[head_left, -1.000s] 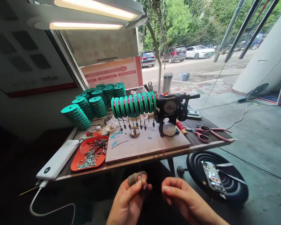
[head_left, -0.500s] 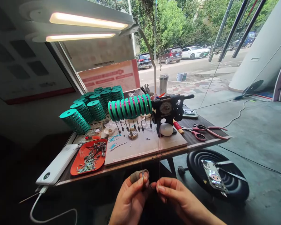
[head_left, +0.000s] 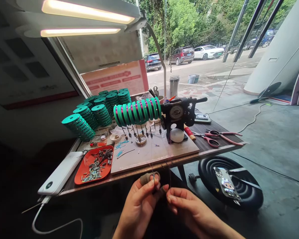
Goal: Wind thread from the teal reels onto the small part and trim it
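Observation:
My left hand [head_left: 142, 196] is closed just in front of the table edge, a cloth finger cover on its index finger. Thumb and index finger pinch a thin blue strip [head_left: 153, 177] with fine thread running up from it. My right hand [head_left: 184, 201] is beside it, fingertips pinched on a thin thread [head_left: 170, 166] that rises toward the black winding machine [head_left: 176, 113]. A row of green foam spools [head_left: 137, 112] sits on the machine's shaft, and small dark weights [head_left: 140, 137] dangle under them.
An orange-red tray [head_left: 82, 173] of small metal parts and a white power bank [head_left: 61, 172] are at the left. Stacked green spools [head_left: 77, 126] stand behind. Scissors [head_left: 210, 141] and pliers [head_left: 225, 135] lie at the right, above a black stool [head_left: 204, 179] carrying a phone [head_left: 225, 182].
My left hand has risen slightly, and its lower fingertip now reaches out near the right hand's thread. My right hand stays nearly in place. The view has shifted a little.

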Available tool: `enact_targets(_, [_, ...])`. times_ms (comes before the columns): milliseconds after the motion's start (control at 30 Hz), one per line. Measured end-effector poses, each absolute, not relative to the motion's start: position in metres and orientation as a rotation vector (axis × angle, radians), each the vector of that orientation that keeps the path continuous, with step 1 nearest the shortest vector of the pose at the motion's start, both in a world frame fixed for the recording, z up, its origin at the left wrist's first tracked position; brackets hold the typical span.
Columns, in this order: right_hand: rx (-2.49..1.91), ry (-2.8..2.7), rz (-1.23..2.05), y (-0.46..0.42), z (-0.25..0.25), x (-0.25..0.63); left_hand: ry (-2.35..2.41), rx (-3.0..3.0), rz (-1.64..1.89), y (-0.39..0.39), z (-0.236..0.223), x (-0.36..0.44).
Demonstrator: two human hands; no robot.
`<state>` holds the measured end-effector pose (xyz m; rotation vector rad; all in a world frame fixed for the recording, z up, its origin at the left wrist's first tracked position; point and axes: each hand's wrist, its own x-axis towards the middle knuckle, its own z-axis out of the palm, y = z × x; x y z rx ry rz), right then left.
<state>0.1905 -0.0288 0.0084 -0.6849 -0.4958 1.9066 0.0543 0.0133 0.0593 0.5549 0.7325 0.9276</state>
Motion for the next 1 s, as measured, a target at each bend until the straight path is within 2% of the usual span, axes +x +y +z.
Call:
enact_targets(167, [-0.579, -0.452, 1.986, -0.027, 0.006, 0.192, 0.733, 0.539, 0.930, 0.015, 0.060, 0.057])
enact_targets(667, [-0.653, -0.466, 1.940, -0.031, 0.004, 0.192, 0.738, 0.544, 0.926, 0.015, 0.061, 0.055])
enact_targets(1000, [-0.862, -0.700, 1.759, -0.032, -0.009, 0.191, 0.722, 0.603, 0.880, 0.017, 0.064, 0.058])
